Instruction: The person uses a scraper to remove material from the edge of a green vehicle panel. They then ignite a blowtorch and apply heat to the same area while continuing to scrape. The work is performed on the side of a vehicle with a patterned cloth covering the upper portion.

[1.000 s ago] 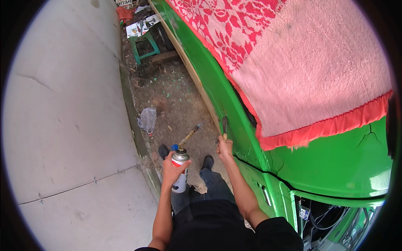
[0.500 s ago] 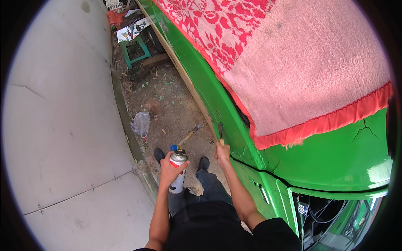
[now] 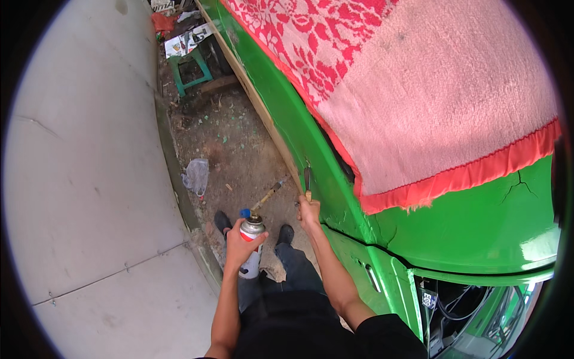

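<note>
My left hand (image 3: 237, 244) is wrapped round a gas canister (image 3: 250, 264), white and red with a silver top. Screwed onto it is a blow torch (image 3: 268, 195) with a blue knob and a brass-coloured tube, whose tip points toward the panel's lower edge. No flame can be made out. In my right hand (image 3: 308, 213) is a scraper (image 3: 308, 178) with a pale handle and a dark blade. Its blade lies against the green vehicle panel (image 3: 286, 134), close to a small cracked, chipped spot in the paint.
A pink and red blanket (image 3: 430, 113) covers much of the vehicle at the right. To the left rises a pale grey wall (image 3: 101, 179). On the ground between are a plastic bag (image 3: 196, 176), paint flakes, and a green stool (image 3: 191, 72) farther off.
The scraper and my right hand have moved slightly up and left along the green panel. My left hand still holds the canister, and the view has shifted a little.
</note>
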Available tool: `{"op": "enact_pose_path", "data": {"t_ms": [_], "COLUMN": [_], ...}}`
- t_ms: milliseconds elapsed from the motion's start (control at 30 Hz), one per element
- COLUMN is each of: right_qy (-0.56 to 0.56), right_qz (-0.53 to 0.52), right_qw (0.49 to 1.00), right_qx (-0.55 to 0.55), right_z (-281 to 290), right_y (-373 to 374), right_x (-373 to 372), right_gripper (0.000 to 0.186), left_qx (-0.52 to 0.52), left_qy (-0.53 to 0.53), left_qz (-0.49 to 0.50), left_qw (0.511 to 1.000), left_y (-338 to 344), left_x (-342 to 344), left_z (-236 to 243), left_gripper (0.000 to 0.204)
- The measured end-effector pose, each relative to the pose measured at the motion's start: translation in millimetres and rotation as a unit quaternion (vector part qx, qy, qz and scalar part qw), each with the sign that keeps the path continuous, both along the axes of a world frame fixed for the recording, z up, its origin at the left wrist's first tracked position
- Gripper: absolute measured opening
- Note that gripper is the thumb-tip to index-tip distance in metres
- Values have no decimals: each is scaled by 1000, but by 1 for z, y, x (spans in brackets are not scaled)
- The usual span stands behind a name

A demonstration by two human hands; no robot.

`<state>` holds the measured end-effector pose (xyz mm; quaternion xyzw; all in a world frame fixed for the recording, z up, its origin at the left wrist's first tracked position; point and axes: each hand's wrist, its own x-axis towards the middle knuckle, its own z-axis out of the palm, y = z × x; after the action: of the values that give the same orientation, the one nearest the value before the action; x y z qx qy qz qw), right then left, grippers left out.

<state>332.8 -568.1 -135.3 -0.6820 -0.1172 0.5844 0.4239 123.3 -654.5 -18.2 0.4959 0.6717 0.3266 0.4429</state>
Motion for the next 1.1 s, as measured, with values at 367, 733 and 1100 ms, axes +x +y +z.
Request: {"op": "enact_pose_path", "data": {"t_ms": [367, 733, 1100], "right_qy": [-22, -50, -72], "right_qz": [19, 9, -58], "right_qw": [999, 999, 995], "right_qx": [36, 9, -36], "right_z": [18, 5, 9], "right_y": [27, 0, -2], "right_x": [-10, 2, -20], "right_gripper": [27, 27, 26], "left_qx": [-1, -20, -19], "left_qy": [-27, -72, -83], "left_qz": [22, 23, 31], "left_qw": [999, 997, 996], "left_y": [4, 7, 9], "left_x": [5, 0, -8], "left_z": [8, 6, 2], "left_gripper": [62, 57, 60]}}
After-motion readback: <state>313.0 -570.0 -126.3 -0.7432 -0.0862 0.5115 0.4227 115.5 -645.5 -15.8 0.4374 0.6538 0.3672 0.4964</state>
